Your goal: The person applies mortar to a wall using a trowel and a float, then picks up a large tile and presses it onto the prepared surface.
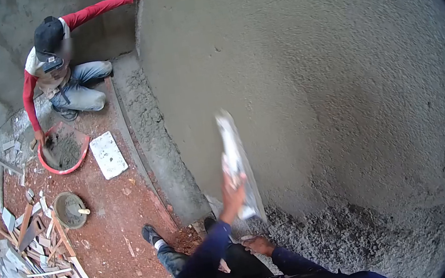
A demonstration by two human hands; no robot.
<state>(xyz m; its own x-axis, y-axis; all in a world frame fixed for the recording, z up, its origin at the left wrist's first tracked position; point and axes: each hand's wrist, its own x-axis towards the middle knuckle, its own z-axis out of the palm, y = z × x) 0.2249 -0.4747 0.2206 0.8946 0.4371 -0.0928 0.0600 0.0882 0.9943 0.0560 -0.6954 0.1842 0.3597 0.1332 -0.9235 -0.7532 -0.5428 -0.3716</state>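
Head view: left hand (233, 194) clenched around the middle of a long plastering float (228, 132), which lies against or just over the wet mortar surface (284, 90); blur hides exact contact. Right hand (258, 245) near the float's lower end, fingers bent; cannot tell if it holds anything. Float looks stiff, fairly light, probably awkward at the tips given the length; wet mortar could make it slippery. Best hold: mid-back, clear of the edges. Co-worker (58, 79) at upper left, one hand at red basin (87, 149).
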